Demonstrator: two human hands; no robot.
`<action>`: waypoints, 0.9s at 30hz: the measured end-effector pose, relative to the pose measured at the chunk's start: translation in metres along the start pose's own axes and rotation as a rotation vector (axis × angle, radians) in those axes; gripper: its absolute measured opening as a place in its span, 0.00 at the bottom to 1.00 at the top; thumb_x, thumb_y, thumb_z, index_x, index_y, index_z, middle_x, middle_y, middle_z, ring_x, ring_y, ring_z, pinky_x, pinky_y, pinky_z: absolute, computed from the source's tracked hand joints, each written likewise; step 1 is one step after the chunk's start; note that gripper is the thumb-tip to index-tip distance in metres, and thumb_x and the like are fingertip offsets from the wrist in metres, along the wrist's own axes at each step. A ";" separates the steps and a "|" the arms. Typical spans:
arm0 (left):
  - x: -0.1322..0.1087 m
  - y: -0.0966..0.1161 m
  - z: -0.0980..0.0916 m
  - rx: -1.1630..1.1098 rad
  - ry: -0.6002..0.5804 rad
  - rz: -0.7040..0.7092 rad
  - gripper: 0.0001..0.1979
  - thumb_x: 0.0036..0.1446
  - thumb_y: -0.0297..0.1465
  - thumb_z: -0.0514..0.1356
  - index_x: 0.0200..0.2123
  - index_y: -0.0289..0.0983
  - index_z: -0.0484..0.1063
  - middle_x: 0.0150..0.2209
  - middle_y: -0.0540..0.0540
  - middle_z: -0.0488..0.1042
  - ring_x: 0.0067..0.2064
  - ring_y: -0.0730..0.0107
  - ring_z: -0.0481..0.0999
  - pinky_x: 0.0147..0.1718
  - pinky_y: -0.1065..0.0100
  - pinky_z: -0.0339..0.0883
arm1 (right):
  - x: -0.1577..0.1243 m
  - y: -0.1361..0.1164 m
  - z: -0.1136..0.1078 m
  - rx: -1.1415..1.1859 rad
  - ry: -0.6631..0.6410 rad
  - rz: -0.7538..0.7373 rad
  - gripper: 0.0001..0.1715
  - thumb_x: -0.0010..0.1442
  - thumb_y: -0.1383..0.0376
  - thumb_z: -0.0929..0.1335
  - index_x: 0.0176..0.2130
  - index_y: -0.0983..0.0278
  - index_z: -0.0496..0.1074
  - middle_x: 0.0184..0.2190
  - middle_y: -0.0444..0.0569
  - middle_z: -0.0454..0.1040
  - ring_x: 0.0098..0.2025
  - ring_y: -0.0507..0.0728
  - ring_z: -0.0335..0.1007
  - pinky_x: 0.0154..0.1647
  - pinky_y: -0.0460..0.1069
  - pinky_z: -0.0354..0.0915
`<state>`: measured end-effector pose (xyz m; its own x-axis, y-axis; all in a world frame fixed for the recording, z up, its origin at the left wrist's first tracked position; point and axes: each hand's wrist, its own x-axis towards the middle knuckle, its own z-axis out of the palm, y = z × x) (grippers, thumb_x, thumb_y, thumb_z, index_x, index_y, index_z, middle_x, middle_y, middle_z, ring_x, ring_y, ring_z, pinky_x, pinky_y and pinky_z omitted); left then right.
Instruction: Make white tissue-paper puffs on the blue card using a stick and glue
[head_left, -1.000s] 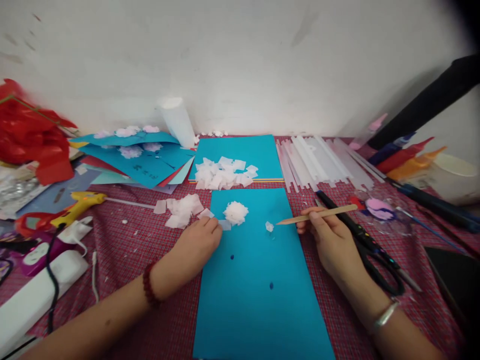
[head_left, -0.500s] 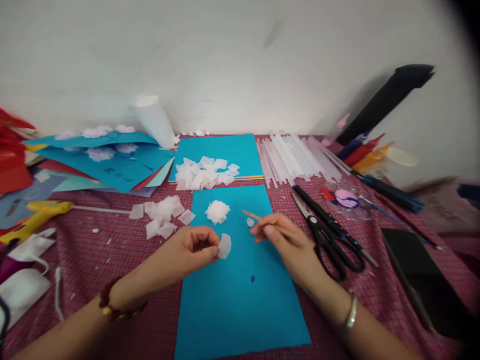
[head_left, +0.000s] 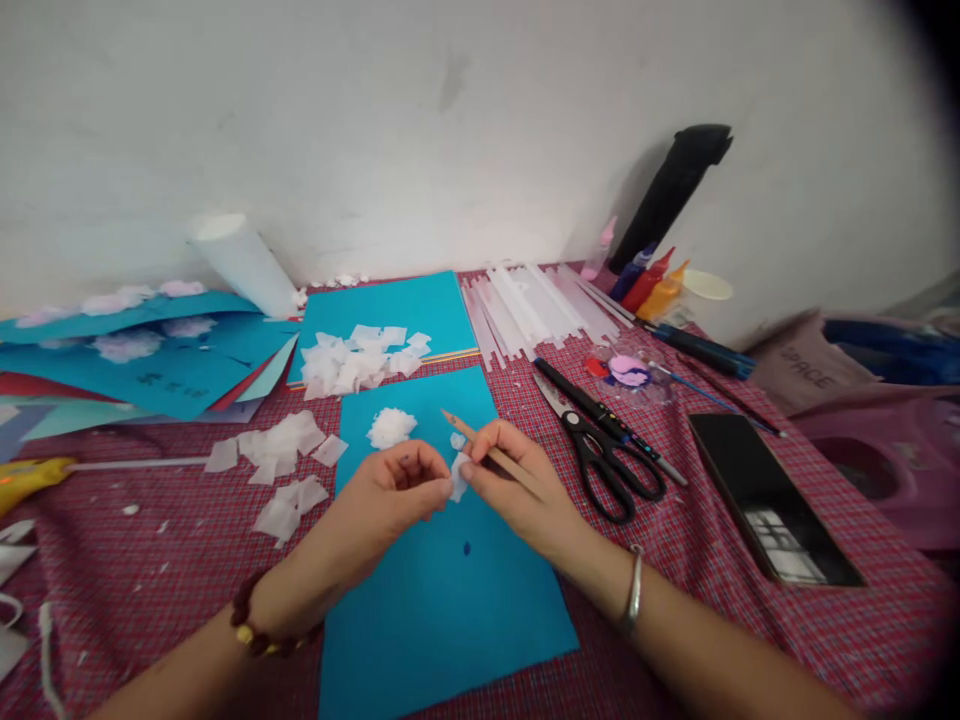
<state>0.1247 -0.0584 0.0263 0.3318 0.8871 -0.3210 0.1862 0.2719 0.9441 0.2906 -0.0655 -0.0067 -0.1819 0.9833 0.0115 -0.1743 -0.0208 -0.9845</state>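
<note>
My left hand is closed in a pinch at the edge of a small white tissue paper square. My right hand holds a pointed wooden stick slanting up to the left; its fingertips also touch the square from the right. Both hands are above a blue sheet of paper. On that sheet, just beyond my left hand, sits a fluffy white paper tuft. A small whitish blob lies near the stick. Lower down is a dark blue spot.
Loose tissue squares lie left; more squares rest on stacked blue sheets. Black scissors, a phone, glue sticks and paint bottles are right. A yellow glue gun is far left.
My hands have come together, and the right fingers now meet the tissue square beside the left fingertips. The view has swung right, so the table's things appear further left.
</note>
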 end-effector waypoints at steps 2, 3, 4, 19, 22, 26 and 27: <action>0.005 0.004 0.003 0.079 0.017 0.055 0.08 0.50 0.32 0.62 0.26 0.35 0.66 0.23 0.54 0.64 0.25 0.78 0.62 0.25 0.74 0.57 | 0.000 -0.002 -0.002 -0.018 0.033 -0.015 0.06 0.53 0.67 0.68 0.30 0.62 0.63 0.26 0.40 0.64 0.26 0.50 0.58 0.27 0.46 0.55; 0.007 0.006 0.004 0.112 0.017 0.081 0.07 0.51 0.33 0.61 0.28 0.36 0.67 0.24 0.54 0.65 0.26 0.77 0.64 0.25 0.74 0.59 | 0.000 -0.003 -0.003 -0.033 0.046 -0.026 0.06 0.53 0.67 0.68 0.30 0.62 0.64 0.26 0.40 0.64 0.26 0.50 0.58 0.27 0.46 0.55; 0.009 0.007 0.004 0.143 0.009 0.109 0.06 0.53 0.32 0.60 0.31 0.36 0.68 0.25 0.53 0.67 0.27 0.76 0.65 0.25 0.73 0.60 | 0.001 -0.005 -0.005 -0.042 0.055 -0.030 0.06 0.53 0.68 0.68 0.30 0.62 0.64 0.26 0.40 0.64 0.26 0.50 0.58 0.27 0.46 0.55; 0.024 0.017 -0.012 1.063 -0.038 1.016 0.05 0.58 0.23 0.57 0.35 0.38 0.70 0.41 0.45 0.70 0.42 0.67 0.71 0.39 0.65 0.67 | 0.008 -0.002 -0.024 0.350 -0.049 0.141 0.11 0.51 0.69 0.71 0.31 0.63 0.64 0.25 0.39 0.68 0.28 0.49 0.64 0.31 0.45 0.57; 0.027 0.018 -0.009 0.932 -0.046 0.851 0.03 0.58 0.25 0.58 0.33 0.38 0.70 0.36 0.47 0.71 0.40 0.69 0.72 0.39 0.66 0.67 | 0.008 -0.005 -0.025 0.276 -0.096 0.114 0.10 0.52 0.67 0.70 0.32 0.63 0.63 0.26 0.39 0.66 0.29 0.49 0.63 0.32 0.45 0.57; 0.029 0.017 -0.002 0.787 -0.084 0.612 0.03 0.58 0.27 0.59 0.32 0.39 0.72 0.36 0.50 0.75 0.40 0.71 0.74 0.40 0.67 0.67 | 0.008 -0.007 -0.025 0.092 -0.115 0.065 0.09 0.52 0.67 0.69 0.31 0.63 0.62 0.24 0.37 0.61 0.26 0.48 0.56 0.27 0.44 0.53; 0.030 0.017 0.000 0.764 -0.085 0.579 0.03 0.57 0.27 0.59 0.32 0.40 0.72 0.36 0.50 0.76 0.39 0.71 0.75 0.40 0.68 0.67 | 0.009 -0.007 -0.025 0.055 -0.116 0.058 0.09 0.52 0.68 0.68 0.31 0.62 0.62 0.24 0.37 0.60 0.25 0.48 0.55 0.26 0.44 0.53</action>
<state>0.1374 -0.0276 0.0325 0.6219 0.7693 0.1464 0.5149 -0.5425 0.6637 0.3147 -0.0522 -0.0039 -0.3034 0.9526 -0.0218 -0.2121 -0.0898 -0.9731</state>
